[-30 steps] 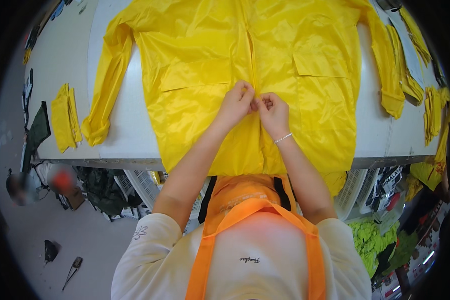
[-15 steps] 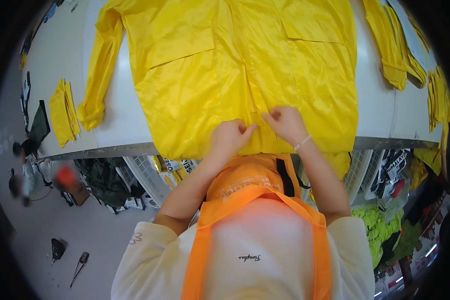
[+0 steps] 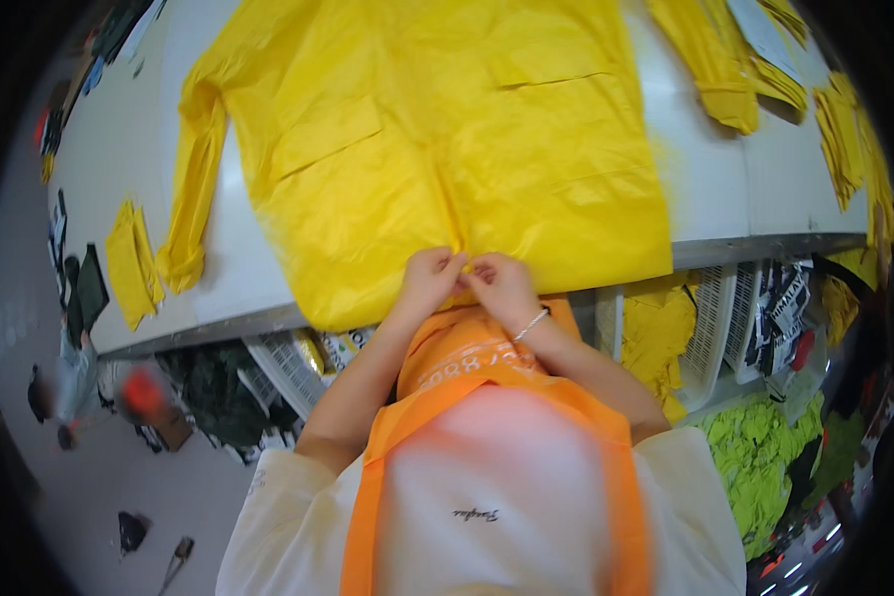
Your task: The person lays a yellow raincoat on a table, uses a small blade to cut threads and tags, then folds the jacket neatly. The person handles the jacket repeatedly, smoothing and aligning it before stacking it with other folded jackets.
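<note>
A shiny yellow jacket [image 3: 566, 214] lies spread out with its hem at the near edge of the table; two flap pockets and a front opening show. At the lower end of that opening, my left hand [image 3: 431, 281] pinches the jacket's front edge between thumb and fingers. Close against it, my right hand [image 3: 505, 290] is also closed on the front edge, fingertips nearly meeting the left ones. Any small fastener between the fingertips is hidden. One jacket sleeve [image 3: 197, 189] stretches along the left side.
The white table [image 3: 705, 189] also bears a folded yellow piece [image 3: 132, 263] at left and more folded yellow garments [image 3: 839, 149] at right. Below the edge stand white baskets [image 3: 707, 328] with yellow cloth. Lime-green garments [image 3: 765, 467] lie lower right; another person [image 3: 74, 372] is far left.
My hands have come together at the jacket's front opening, where they were slightly apart before. The whole view has turned a little, so the jacket appears tilted.
</note>
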A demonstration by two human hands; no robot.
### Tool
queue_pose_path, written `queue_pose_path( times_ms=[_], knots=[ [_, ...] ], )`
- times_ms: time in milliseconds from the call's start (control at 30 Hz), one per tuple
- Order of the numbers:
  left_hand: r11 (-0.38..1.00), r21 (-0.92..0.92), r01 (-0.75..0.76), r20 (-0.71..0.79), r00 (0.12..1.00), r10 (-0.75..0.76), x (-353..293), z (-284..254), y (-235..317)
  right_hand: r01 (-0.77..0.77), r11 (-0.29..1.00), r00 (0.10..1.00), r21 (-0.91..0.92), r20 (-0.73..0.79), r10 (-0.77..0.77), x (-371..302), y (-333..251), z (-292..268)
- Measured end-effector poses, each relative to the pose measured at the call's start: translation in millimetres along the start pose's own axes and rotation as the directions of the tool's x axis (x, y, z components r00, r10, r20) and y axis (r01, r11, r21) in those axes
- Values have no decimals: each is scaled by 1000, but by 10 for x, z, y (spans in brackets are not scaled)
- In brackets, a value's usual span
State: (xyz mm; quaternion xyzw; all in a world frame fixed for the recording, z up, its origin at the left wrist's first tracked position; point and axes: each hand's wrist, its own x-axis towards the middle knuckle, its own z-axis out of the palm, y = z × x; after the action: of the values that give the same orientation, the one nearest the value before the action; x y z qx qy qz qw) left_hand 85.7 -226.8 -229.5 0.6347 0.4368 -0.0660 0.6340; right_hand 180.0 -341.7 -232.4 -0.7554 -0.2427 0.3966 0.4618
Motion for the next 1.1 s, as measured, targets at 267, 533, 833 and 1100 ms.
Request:
queue_pose_path(
  times_ms=[267,533,833,1100],
  knots=[
    [624,733,-271,-198,793,577,25,19,498,42,995,992,-94,119,-31,104,124,-134],
    [492,867,-84,-159,888,432,159,112,25,504,837,460,-215,-753,-470,2170,130,-3620],
    [480,871,-105,-125,898,422,-55,109,-129,-174,729,879,663,-229,418,2674,1454,-5975],
    [659,727,-191,-230,837,496,-457,-312,-180,-331,940,377,-77,-925,57,2497,1125,-5910]
  ],
)
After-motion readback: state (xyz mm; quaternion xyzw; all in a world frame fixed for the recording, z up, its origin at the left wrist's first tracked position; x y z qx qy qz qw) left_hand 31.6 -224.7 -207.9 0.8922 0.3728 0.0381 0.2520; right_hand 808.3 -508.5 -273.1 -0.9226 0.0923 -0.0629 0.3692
